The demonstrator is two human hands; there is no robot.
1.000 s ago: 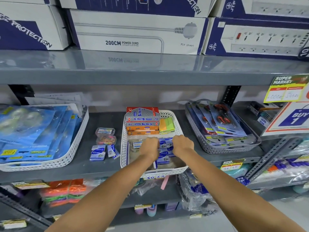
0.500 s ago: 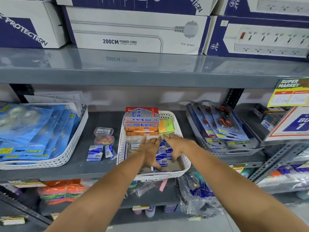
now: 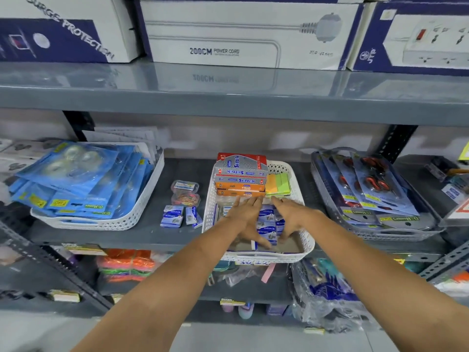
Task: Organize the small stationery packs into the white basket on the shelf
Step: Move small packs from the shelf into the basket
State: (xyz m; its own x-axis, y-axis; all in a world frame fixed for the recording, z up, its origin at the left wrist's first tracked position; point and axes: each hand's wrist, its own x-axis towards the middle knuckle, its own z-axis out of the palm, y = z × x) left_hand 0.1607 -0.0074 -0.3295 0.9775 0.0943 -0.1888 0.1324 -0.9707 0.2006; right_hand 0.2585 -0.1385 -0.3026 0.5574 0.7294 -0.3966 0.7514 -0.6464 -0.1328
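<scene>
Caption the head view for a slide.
Both hands, left hand and right hand, arrange small blue packs inside white basket.

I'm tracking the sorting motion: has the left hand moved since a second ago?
Yes. The left hand has opened from a fist and spread flat, reaching further back in the white basket toward the stacked Softek boxes.

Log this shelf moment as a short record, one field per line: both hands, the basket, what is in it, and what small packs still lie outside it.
left hand: spread, fingers flat on the packs inside the basket
right hand: spread, pressing the same row from the other side
white basket: on the middle shelf, front edge at the shelf lip
small blue packs in basket: lined up between the hands
boxes at back of basket: stacked, beside sticky notes
loose packs outside: on the shelf left of the basket
grasp: nothing lifted
</scene>
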